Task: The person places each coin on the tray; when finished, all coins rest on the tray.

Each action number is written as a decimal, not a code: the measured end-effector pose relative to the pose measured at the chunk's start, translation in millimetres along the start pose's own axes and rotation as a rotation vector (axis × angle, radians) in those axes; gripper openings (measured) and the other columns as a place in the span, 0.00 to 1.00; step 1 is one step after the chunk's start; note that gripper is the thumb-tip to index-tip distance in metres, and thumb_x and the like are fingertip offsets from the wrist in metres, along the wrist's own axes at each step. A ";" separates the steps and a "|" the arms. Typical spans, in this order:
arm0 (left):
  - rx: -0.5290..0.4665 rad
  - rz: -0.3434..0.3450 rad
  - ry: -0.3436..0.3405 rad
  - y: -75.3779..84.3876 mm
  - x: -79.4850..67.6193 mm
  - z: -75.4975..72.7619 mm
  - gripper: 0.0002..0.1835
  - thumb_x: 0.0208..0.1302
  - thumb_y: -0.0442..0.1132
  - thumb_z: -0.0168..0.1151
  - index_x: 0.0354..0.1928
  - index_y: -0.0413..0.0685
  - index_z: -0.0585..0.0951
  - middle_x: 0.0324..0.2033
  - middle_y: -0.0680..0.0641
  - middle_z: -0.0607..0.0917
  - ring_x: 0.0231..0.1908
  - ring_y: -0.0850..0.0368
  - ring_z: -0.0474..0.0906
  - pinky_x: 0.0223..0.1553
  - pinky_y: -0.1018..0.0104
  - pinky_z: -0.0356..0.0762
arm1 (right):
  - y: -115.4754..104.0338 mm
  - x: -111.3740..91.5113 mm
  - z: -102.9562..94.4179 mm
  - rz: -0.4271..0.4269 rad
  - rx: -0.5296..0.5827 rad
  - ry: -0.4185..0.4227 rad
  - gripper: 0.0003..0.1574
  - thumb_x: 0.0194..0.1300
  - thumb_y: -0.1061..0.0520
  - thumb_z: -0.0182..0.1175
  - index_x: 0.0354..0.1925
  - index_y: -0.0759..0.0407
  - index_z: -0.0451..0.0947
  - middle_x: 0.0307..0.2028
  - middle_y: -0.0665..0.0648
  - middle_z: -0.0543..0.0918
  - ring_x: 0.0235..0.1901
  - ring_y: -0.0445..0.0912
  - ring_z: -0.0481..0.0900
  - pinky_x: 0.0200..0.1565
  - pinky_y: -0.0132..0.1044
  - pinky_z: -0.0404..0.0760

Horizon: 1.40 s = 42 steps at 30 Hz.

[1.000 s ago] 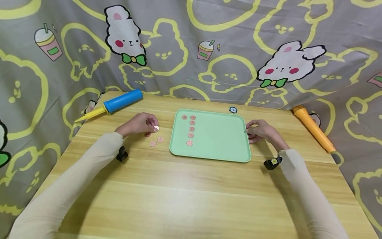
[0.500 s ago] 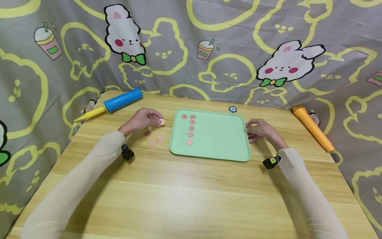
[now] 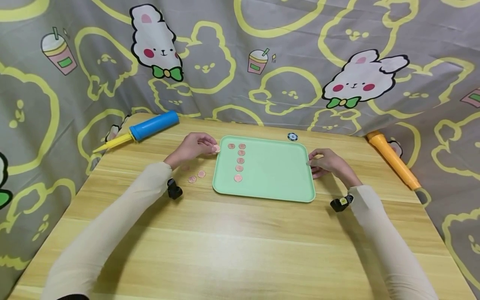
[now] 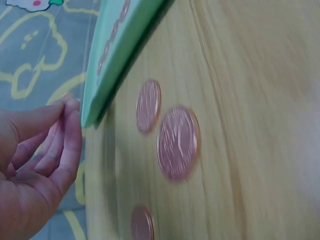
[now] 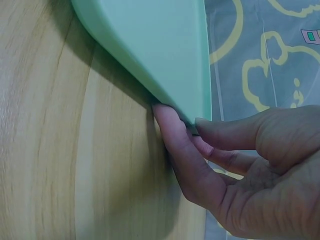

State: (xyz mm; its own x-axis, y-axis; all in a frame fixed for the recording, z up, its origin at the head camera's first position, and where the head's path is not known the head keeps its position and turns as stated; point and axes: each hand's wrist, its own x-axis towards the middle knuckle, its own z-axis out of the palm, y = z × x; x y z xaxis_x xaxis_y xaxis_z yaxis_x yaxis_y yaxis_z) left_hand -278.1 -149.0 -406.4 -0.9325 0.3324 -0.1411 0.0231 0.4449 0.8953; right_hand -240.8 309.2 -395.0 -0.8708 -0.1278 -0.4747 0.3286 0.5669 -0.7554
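My left hand pinches a copper coin between thumb and fingertips at the left rim of the green tray. In the left wrist view only a sliver of that coin shows above the fingertips. On the tray, several copper coins form a column, with one more beside its top. Three loose coins lie on the table below the left hand. My right hand holds the tray's right edge; in the right wrist view its thumb is at the rim and its fingers are along the outer side.
A blue and yellow hand pump lies at the back left of the wooden table. Behind the tray is a dark-edged poker chip. An orange tube-shaped object lies at the right edge, and a patterned curtain hangs behind.
My left hand has carried the coin rightward from above the loose coins to the tray's left rim. The right hand and the tray have stayed in place.
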 end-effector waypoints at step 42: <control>0.188 -0.006 0.065 22.3 30.2 49.3 0.06 0.67 0.33 0.71 0.42 0.37 0.87 0.35 0.41 0.89 0.32 0.50 0.86 0.32 0.69 0.79 | 6.1 4.8 -0.6 0.018 0.019 0.007 0.24 0.78 0.65 0.56 0.65 0.74 0.63 0.33 0.58 0.84 0.31 0.42 0.86 0.39 0.41 0.91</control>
State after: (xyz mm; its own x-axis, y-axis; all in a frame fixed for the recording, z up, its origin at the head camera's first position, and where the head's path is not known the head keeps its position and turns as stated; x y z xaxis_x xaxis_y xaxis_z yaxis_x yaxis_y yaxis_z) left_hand -288.0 -88.1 -411.5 -0.9541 0.2774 -0.1131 0.0786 0.5961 0.7990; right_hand -243.2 312.5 -401.6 -0.8671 -0.1124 -0.4852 0.3511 0.5531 -0.7555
